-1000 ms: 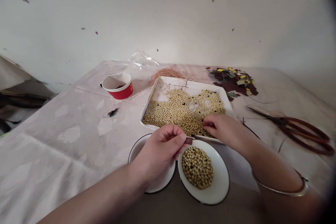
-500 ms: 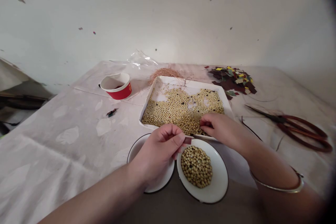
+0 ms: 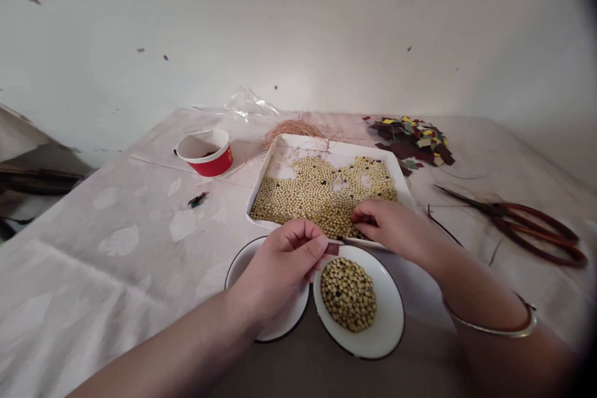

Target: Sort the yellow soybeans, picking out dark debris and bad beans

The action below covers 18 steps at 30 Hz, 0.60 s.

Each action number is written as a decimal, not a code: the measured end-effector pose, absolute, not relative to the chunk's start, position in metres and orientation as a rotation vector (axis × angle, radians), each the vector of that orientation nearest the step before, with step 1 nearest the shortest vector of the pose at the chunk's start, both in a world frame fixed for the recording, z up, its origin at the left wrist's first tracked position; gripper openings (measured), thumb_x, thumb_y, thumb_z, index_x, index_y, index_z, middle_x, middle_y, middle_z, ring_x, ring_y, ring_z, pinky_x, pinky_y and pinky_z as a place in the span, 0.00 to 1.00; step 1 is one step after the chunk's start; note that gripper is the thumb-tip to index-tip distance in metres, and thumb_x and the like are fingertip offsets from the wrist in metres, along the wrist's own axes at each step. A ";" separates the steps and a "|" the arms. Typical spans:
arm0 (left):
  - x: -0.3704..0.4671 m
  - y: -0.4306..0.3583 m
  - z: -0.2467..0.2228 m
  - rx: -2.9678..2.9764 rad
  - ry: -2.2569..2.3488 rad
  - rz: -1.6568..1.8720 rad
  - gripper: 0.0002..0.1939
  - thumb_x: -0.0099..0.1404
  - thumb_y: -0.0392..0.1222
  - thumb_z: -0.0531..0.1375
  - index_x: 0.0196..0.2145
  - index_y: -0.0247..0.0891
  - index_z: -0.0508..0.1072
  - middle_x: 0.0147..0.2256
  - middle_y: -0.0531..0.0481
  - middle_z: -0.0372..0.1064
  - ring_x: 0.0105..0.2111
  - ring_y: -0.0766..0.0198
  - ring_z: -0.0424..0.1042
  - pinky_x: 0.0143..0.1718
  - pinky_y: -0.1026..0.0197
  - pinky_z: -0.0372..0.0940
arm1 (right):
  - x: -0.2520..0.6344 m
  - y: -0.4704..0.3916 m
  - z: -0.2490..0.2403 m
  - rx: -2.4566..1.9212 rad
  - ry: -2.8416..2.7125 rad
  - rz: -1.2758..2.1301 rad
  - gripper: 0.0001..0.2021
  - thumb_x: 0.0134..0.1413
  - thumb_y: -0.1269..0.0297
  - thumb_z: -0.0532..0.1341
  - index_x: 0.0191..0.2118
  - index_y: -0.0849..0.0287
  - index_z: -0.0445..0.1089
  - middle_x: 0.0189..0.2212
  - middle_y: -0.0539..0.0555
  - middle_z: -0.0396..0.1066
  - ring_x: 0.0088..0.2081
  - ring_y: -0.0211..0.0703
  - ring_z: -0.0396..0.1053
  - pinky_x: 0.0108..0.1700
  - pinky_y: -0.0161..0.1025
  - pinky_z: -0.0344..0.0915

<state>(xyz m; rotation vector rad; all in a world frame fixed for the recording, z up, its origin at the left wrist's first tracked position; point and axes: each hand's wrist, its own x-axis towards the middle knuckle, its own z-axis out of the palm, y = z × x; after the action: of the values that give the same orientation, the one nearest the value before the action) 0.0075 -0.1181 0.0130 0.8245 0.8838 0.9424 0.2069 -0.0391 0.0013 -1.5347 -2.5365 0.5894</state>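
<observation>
Between thumb and fingers, my left hand (image 3: 291, 258) pinches a small dark red scrap (image 3: 332, 249) above the gap between two white dishes. My right hand (image 3: 380, 224) reaches into the near right corner of a white box lid (image 3: 289, 148), its fingertips curled down among pale yellow beads (image 3: 298, 193); whether a bead is between them is hidden. Larger yellowish beads (image 3: 349, 295) lie heaped in the right dish (image 3: 388, 311). The left dish (image 3: 242, 264) is partly covered by my left hand.
Scissors (image 3: 522, 224) with long dark red handles lie at right. Cut scraps (image 3: 410, 140) are piled behind the lid's right side. A red and white paper cup (image 3: 212, 163) stands at left, with copper-coloured fibres (image 3: 296, 129) and a clear plastic bag (image 3: 249, 104) at the back.
My right fingertips have shifted very slightly left among the beads. My left hand keeps its pinch on the scrap, and the view has tilted slightly.
</observation>
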 end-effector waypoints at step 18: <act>0.008 -0.118 0.013 0.811 0.874 0.946 0.10 0.61 0.41 0.58 0.27 0.34 0.62 0.24 0.55 0.62 0.23 0.73 0.55 0.23 0.67 0.47 | 0.224 -0.033 -0.010 -1.640 -2.526 0.510 0.05 0.48 0.69 0.56 0.26 0.58 0.68 0.23 0.50 0.69 0.24 0.37 0.63 0.25 0.33 0.52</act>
<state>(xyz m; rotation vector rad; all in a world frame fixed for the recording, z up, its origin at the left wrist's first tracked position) 0.0081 -0.1185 0.0133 0.8113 0.8741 0.9465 0.2239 -0.0331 -0.0103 -1.6403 -2.5260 0.5098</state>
